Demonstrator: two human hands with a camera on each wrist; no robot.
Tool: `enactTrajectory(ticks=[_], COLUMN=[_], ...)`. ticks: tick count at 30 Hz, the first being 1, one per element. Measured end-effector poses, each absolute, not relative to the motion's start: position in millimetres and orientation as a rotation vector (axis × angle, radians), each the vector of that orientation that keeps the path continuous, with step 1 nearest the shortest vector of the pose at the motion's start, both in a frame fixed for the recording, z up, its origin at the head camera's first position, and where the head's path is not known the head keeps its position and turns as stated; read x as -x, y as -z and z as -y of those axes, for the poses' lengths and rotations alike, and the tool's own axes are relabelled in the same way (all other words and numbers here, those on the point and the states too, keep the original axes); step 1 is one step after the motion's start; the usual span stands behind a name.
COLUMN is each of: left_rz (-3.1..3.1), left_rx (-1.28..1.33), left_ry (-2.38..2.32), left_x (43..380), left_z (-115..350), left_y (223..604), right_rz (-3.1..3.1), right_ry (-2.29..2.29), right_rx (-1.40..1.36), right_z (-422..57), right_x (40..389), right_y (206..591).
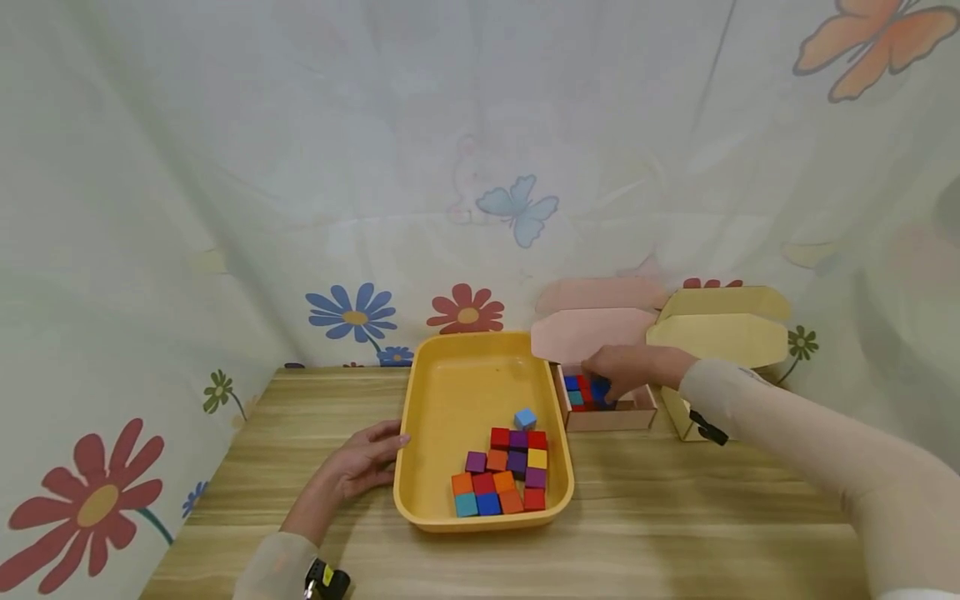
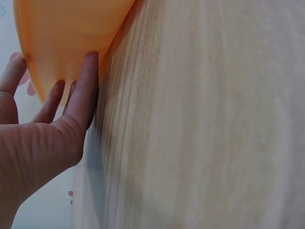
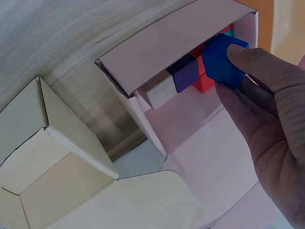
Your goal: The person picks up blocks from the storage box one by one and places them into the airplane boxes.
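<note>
In the head view my right hand (image 1: 626,368) reaches down into a pink cardboard box (image 1: 611,419). Thumb and fingers pinch a blue cube (image 3: 224,59) above other cubes in it, among them a dark purple cube (image 3: 184,74) and a red cube (image 3: 204,83). On the other side, my left hand (image 1: 367,460) touches the left side of a yellow tray (image 1: 450,392), one fingertip at the rim. Its fingers stretch along the tray's outer wall in the left wrist view. Several coloured cubes lie grouped at the tray's near right, with a light blue cube (image 1: 525,418) behind them.
A yellow cardboard box (image 1: 678,417), lid up, stands right of the pink one under my right forearm. The pink lid (image 1: 592,333) is also raised. Behind the wooden table (image 1: 330,400) hangs a patterned curtain (image 1: 360,208).
</note>
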State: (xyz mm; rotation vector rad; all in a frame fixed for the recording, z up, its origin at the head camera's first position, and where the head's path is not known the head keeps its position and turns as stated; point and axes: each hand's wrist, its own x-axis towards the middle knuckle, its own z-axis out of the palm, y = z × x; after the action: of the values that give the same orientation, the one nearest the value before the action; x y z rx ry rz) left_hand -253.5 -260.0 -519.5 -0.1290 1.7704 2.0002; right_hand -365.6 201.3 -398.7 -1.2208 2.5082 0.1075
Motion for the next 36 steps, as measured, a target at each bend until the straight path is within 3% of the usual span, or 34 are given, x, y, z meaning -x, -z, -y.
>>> enactTrajectory(ticks=[21, 36], left_rz=[-1.755, -1.754], left_rx=[0.171, 0.169], left_ry=[-2.006, -2.009], left_x=[255.0, 255.0], left_z=[261.7, 261.0], left_y=[519.0, 518.8], right_rz=[-2.399, -2.391], right_ry=[0.0, 0.159], right_rx=[1.264, 1.151], right_z=[-190.8, -199.5], right_x=[384.0, 383.5], right_y=[430.2, 444.5])
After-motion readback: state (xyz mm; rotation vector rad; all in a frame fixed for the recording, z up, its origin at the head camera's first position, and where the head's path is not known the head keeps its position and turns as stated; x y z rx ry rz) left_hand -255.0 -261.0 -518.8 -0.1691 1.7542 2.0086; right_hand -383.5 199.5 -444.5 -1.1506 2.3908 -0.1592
